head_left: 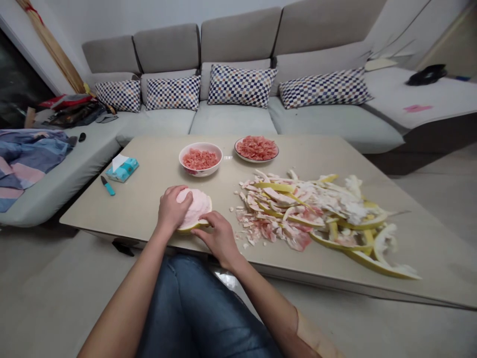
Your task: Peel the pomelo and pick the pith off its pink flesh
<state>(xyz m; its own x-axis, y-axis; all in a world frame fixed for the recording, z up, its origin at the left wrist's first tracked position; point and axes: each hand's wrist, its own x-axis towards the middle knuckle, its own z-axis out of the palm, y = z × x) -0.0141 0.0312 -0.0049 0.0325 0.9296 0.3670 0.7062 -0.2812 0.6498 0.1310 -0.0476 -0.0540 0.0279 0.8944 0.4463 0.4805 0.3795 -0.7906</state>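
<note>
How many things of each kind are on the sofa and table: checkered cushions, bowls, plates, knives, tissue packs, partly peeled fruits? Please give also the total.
Checkered cushions: 4
Bowl: 1
Plate: 1
Knife: 1
Tissue pack: 1
Partly peeled fruit: 1
Total: 9

Your left hand (174, 209) arches palm-down near the center of the frame, fingers curled, while your right hand (219, 236) reaches in beside it, thumb and forefinger parted, both bare forearms angling up from the bottom edge.
</note>
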